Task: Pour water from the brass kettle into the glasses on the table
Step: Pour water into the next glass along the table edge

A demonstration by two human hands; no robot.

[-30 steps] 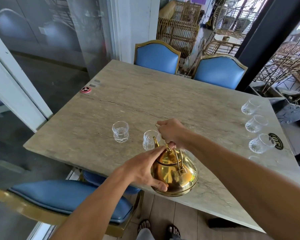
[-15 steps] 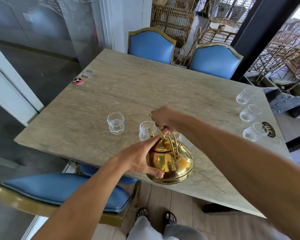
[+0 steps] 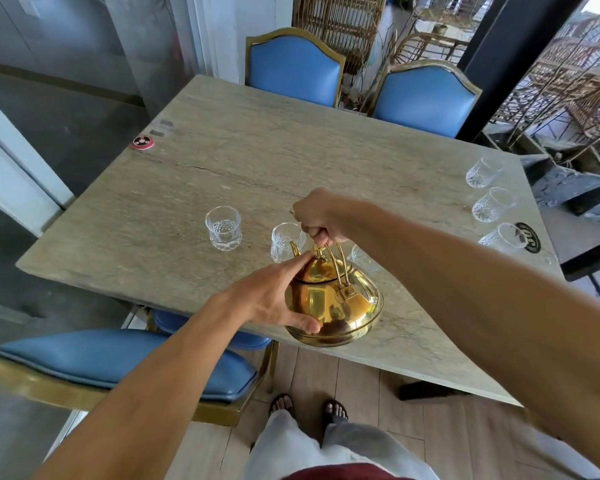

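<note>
**Brass kettle gripped, spout at middle glass**

Brass kettle [image 3: 333, 303] sits at the near table [image 3: 243, 174] edge, directly under my right hand [image 3: 321, 216], which is clamped in a fist round the top of the handle. Left hand [image 3: 274, 299] lies spread on the kettle's left flank, fingertips on the lid, thumb low on the body; not closed round anything. Spout points away from the grip toward the middle glass [image 3: 286, 240], just beyond it. Left glass [image 3: 223, 228] stands further left. Judgement: tilt forward next; lid needs holding.
</note>
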